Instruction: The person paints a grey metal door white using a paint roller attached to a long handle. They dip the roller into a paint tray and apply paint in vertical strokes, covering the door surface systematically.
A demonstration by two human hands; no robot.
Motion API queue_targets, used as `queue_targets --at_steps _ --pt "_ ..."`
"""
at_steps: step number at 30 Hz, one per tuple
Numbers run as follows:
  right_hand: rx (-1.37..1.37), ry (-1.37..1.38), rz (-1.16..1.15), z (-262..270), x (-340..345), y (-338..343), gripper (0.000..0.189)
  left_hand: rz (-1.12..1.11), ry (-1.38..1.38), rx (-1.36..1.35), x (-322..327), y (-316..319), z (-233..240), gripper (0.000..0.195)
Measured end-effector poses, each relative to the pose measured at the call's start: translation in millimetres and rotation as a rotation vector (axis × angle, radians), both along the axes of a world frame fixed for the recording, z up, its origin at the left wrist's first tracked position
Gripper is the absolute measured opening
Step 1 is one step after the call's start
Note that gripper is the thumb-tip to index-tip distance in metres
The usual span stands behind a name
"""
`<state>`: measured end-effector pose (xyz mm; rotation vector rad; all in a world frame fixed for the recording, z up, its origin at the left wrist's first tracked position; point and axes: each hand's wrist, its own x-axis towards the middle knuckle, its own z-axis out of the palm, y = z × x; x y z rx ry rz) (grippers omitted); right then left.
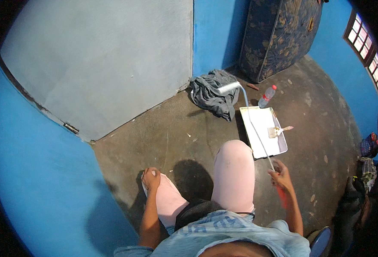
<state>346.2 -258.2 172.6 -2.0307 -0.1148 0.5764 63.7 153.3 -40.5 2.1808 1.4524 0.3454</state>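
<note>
My right hand (280, 176) grips the red handle of a paint roller (230, 87), and its thin metal rod stretches forward across the tray. The blurred white roller sleeve is over or against a heap of dark grey cloth (212, 96). Below the rod sits a paint tray (284, 145) with a bright white inside, too glaring to show the paint level. A flat paintbrush (276, 132) lies across the tray's right side, handle past the rim. On my left knee rests my left hand (151, 179), holding no object.
A grey wall panel or door (105, 64) rises ahead on the left, between blue walls (38, 167). Beyond the tray stands a clear bottle with a red cap (267, 96). A floral mattress (282, 38) leans upright at the back. Clothes (367, 173) lie far right; a round blue-topped object (321, 241) is behind my right arm.
</note>
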Motion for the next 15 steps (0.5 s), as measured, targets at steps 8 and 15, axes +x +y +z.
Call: queue_targets --at_steps 8,15 --pt "0.338 -0.4 0.404 -134.8 89.0 151.9 0.048 -0.01 0.0 0.118 -10.3 2.7 1.1 0.015" --pt "0.437 -0.225 0.369 -160.4 118.4 228.9 0.044 0.024 0.027 0.244 -26.5 4.3 -33.1 0.017"
